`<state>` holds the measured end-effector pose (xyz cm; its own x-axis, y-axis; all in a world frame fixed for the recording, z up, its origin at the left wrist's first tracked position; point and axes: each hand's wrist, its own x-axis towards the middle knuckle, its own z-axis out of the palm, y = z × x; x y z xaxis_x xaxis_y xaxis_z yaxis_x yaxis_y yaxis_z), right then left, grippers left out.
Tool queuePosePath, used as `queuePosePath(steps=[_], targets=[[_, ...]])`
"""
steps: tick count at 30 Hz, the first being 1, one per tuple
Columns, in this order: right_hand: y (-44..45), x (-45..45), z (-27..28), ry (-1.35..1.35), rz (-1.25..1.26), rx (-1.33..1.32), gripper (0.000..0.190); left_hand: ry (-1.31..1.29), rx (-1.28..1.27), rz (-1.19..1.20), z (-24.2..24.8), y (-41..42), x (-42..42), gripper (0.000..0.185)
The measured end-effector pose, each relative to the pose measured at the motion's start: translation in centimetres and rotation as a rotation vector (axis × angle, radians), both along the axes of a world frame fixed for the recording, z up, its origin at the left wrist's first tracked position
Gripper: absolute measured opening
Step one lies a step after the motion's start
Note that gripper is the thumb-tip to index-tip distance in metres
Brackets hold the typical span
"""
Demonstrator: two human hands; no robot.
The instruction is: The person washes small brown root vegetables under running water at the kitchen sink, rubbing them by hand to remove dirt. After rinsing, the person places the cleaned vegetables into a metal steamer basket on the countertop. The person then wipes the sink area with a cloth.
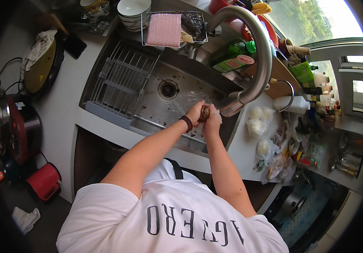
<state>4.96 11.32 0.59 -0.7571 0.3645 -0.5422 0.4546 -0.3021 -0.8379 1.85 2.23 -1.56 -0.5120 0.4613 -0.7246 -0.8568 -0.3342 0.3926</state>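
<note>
Over a stainless steel sink (181, 107), both hands are wrapped around one brown, wet lump (204, 114), too small to name surely. My left hand (195, 113), with a dark bead bracelet at the wrist, grips it from the left side. On its right side is my right hand (212, 121), with something whitish or wet at its edge. The curved metal faucet (260, 60) arches over the sink, its spout end just right of the hands. Dark bits lie scattered on the sink floor around the drain (168, 89).
A grey dish rack (118, 76) spans the sink's left part. Behind stand a wire basket with a pink sponge (164, 30) and a green detergent bottle (233, 57). Bagged white vegetables (259, 120) lie on the right counter; a phone (75, 46) lies at the left.
</note>
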Motion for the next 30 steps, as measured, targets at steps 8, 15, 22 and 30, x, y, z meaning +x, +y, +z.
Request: queuePosePath(steps=[8,15,22,30], targets=[[0.4,0.9,1.1,0.048,0.142,-0.232,0.032,0.389,-0.435,-0.159,-0.2,-0.1,0.2,0.051],[-0.5,2.1,1.5,0.186,0.191,-0.007,0.033,0.134,-0.146,-0.038,-0.5,0.4,0.4,0.047],[-1.1,2.0,0.7,0.115,-0.023,-0.049,0.021,0.259,-0.297,0.007,-0.9,1.0,1.7,0.048],[2.5,0.1,-1.5,-0.123,-0.028,-0.558,0.022,0.59,-0.523,0.115,-3.5,2.0,3.1,0.056]])
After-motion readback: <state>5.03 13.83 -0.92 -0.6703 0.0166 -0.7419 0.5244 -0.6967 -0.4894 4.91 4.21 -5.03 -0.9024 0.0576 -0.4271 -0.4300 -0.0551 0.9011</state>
